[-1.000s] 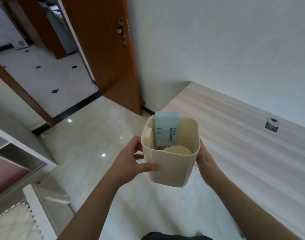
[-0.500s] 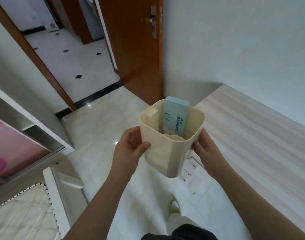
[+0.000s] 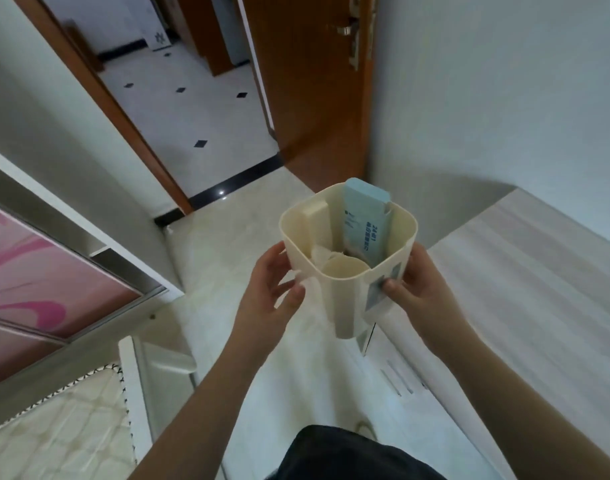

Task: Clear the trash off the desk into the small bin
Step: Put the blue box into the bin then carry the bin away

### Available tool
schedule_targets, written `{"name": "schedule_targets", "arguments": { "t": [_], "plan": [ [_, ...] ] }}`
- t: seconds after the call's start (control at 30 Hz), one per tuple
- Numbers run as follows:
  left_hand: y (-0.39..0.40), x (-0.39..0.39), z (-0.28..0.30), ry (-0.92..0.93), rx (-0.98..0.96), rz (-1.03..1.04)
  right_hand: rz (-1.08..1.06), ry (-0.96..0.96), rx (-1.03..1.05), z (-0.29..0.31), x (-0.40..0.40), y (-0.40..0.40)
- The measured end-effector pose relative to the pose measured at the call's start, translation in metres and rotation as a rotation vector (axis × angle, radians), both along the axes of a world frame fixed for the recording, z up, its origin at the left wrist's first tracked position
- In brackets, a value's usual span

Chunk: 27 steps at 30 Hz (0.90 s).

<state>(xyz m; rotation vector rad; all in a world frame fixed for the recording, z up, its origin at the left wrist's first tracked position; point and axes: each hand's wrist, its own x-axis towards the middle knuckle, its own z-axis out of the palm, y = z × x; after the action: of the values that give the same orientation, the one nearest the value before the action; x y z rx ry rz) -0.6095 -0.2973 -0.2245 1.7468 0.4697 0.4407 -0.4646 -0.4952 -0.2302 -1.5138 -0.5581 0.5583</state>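
Trash fills the small bin: a pale blue box stands upright against the far wall and pokes above the rim, with crumpled white paper and a cream round piece beside it lower down. The cream bin hangs in the air in front of the person, above the pale tiled floor, with the worktop off to its right and no longer under it. The left hand cups the bin's left wall, fingers curled loosely around it and thumb near the front; the right hand clasps the right wall, thumb pressed on the printed label. Both hands have hold of the bin and nothing else. The visible stretch of worktop looks bare, so the clearing seems nearly done and the step in hand is likely carrying the bin away or setting it down. Keeping it level matters most, since the tall box could tip out; a firm two-sided hold low on the walls should steady it.
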Motion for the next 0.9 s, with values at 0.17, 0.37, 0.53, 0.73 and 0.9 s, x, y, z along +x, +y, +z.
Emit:
{"name": "schedule_targets", "arguments": {
  "t": [0.17,0.37,0.53,0.73,0.9],
  "plan": [
    [0.026,0.01,0.001,0.054,0.029,-0.134,0.062,-0.039,-0.059,-0.002,0.017,0.045],
    [0.084,0.035,-0.007,0.043,0.038,-0.16,0.104,-0.049,-0.121,-0.014,0.026,0.107],
    [0.155,0.066,-0.018,0.026,0.046,-0.193,0.022,0.001,-0.191,-0.019,0.04,0.166],
    [0.229,0.108,-0.018,0.064,0.079,-0.279,-0.122,-0.036,-0.239,-0.009,0.053,0.224],
    [0.254,0.159,-0.018,0.082,0.1,-0.389,-0.243,-0.022,-0.23,0.001,0.072,0.238]
  ]
}}
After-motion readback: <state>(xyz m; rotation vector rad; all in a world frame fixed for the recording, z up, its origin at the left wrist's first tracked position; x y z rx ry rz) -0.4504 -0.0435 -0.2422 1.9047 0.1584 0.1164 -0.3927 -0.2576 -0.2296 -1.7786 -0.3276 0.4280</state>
